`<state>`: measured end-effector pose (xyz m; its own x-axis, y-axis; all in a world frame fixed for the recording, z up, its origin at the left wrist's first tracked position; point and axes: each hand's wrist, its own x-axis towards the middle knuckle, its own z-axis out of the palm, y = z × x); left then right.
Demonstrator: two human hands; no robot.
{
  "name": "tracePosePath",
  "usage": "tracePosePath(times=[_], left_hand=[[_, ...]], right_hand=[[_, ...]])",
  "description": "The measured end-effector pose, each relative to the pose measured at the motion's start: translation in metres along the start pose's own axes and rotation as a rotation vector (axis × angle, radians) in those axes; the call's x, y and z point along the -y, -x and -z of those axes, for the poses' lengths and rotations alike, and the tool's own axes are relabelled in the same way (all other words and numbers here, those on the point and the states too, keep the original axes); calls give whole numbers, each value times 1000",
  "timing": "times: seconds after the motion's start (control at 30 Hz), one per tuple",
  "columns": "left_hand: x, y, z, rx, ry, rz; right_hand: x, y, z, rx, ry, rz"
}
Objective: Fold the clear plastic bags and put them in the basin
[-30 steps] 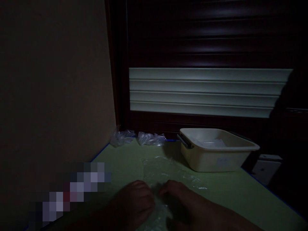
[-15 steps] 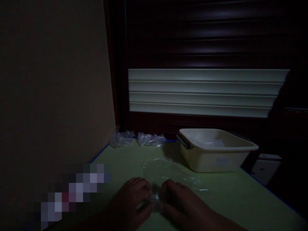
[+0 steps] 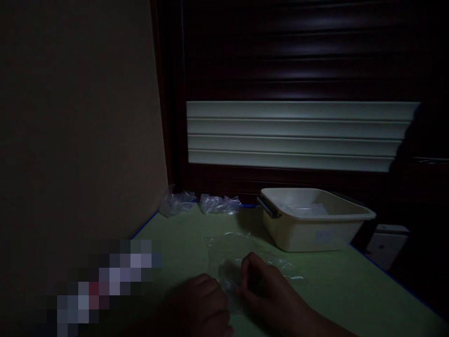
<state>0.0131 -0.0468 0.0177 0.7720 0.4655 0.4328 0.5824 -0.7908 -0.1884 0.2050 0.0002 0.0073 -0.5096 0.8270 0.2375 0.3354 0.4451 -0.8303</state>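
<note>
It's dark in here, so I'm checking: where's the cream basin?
In the head view, the cream basin stands right of centre on the green surface, beyond the right hand and right of the crumpled clear plastic at the back.

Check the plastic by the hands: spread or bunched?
Spread, at least the far part: the plastic lies flat on the table, outline visible. Between left hand and right hand: too dark to tell.

Dim light, brownish wall (image 3: 80,117), dark ribbed panel (image 3: 280,51)
</note>
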Motion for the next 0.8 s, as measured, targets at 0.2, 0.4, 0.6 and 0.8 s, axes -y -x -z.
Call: tracePosePath(times=[0.2,0.4,0.6,0.8], left_hand=[[2,3,-10,60,15,-6],[5,2,-10,95,24,-13],[10,5,-20,37,5,-69],[7,5,-12,63,5,-19]], right_hand=[[1,0,4,46,462,25],[-3,2,8,9,665,289],[-3,1,4,299,612,446],[-1,0,7,340,870,342]])
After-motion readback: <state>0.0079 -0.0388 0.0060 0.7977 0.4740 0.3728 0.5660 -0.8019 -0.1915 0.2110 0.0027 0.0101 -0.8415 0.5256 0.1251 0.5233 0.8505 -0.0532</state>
